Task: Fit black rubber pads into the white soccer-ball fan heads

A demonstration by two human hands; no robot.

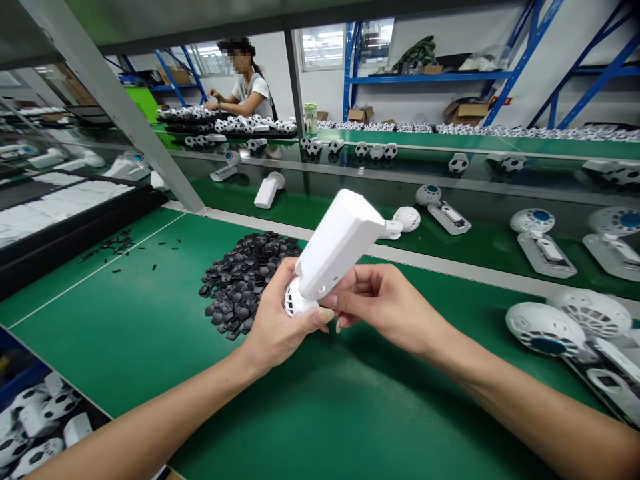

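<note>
My left hand [280,320] is wrapped around the round vented head of a white handheld fan [340,243]. The fan's handle points up and to the right, tilted above the green bench. Close against the fan's neck, my right hand [375,300] has its thumb and fingers pinched together. What those fingers hold, if anything, is hidden. Behind my left hand lies a heap of small black plastic pieces [245,280] on the bench.
The green bench [125,340] has loose black bits at its far left. Fans [543,243] lie along the conveyor [320,180] beyond it, with more fans [545,330] at right. Football-patterned parts [40,420] fill a bin lower left. A grey post [150,147] rises left; a co-worker [247,93] sits opposite.
</note>
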